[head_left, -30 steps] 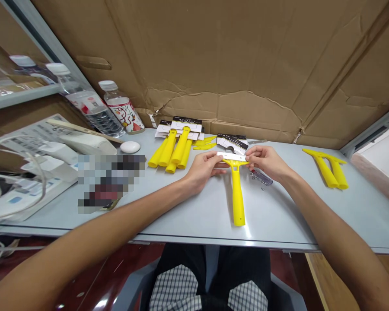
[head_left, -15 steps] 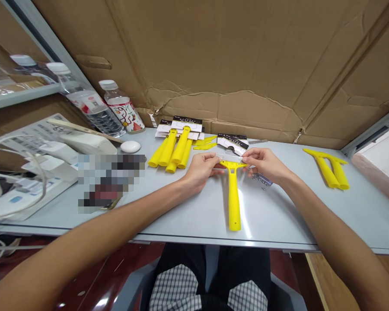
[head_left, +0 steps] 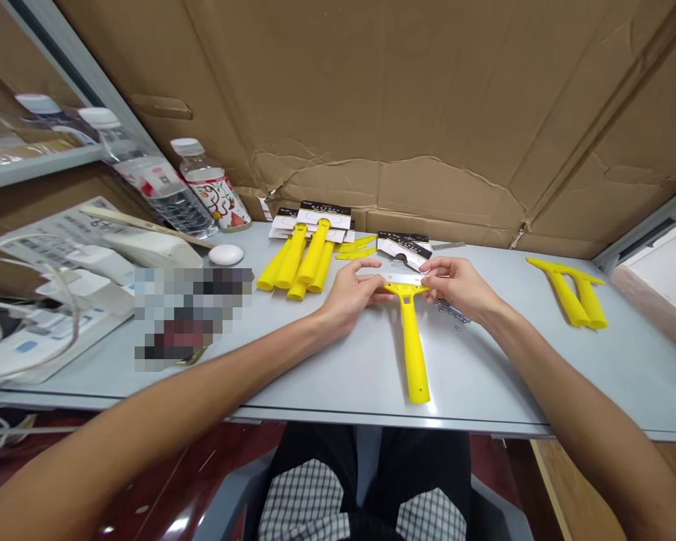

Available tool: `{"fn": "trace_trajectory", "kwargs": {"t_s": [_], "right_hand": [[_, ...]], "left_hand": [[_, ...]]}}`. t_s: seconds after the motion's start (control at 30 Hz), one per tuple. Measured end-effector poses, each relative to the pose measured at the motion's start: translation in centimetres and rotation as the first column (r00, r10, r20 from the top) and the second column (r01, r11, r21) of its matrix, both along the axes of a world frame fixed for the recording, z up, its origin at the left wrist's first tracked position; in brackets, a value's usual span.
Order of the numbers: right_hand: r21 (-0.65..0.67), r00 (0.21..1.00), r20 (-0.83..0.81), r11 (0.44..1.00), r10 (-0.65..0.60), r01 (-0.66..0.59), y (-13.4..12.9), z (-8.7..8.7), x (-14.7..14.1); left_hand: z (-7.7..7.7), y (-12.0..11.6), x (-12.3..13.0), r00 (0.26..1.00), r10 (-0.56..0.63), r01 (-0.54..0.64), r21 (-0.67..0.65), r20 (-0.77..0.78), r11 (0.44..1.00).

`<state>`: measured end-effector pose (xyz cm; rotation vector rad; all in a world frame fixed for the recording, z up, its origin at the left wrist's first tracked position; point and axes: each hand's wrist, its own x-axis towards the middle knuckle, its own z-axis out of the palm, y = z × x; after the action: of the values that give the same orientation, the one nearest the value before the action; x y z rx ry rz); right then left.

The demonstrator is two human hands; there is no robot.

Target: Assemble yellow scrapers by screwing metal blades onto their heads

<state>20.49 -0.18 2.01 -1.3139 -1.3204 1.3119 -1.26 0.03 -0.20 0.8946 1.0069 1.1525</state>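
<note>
Between my hands a yellow scraper point(head_left: 414, 346) lies with its handle pointing toward me and a flat metal blade point(head_left: 404, 279) along its head. My left hand point(head_left: 349, 295) pinches the left end of the head and blade, index finger lifted. At the other end, my right hand point(head_left: 459, 285) grips the blade and head between thumb and fingers. Several small screws point(head_left: 451, 309) lie by my right hand, partly hidden under it. Just beyond the blade are black-and-white cards point(head_left: 405, 246) and thin yellow strips point(head_left: 356, 248).
Several yellow scrapers with cards point(head_left: 307, 259) are piled at back left. Two yellow scraper handles point(head_left: 574, 293) lie on the right. Bottles point(head_left: 211, 184), a white oval object point(head_left: 226, 255), cables point(head_left: 28, 300) and a blurred-out item point(head_left: 194, 315) occupy the left. A cardboard wall point(head_left: 405, 98) closes the back.
The scraper's handle end has swung slightly to the right. My left index finger has lifted off the blade, which now shows more plainly as metal.
</note>
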Motion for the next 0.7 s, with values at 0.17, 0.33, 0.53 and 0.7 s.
{"fn": "trace_trajectory", "kwargs": {"t_s": [0.17,0.33,0.53,0.7], "right_hand": [[-0.075,0.997,-0.051,0.995,0.059,-0.063,0.1,-0.3,0.1],[-0.087,0.995,-0.063,0.993,0.074,-0.079,0.0,-0.2,0.2],[-0.067,0.996,-0.032,0.994,0.08,-0.082,0.3,-0.7,0.4],[-0.037,0.998,0.035,0.998,0.06,-0.059,0.2,-0.3,0.5]], "left_hand": [[-0.3,0.3,-0.1,1.0,0.023,-0.023,0.02,0.004,1.0],[-0.5,0.6,-0.3,0.999,-0.04,0.041,0.024,-0.024,0.999],[0.7,1.3,-1.1,0.978,-0.147,0.148,-0.003,-0.149,0.989],[1.9,3.1,-3.1,0.825,-0.263,0.34,0.067,-0.501,0.938]]}}
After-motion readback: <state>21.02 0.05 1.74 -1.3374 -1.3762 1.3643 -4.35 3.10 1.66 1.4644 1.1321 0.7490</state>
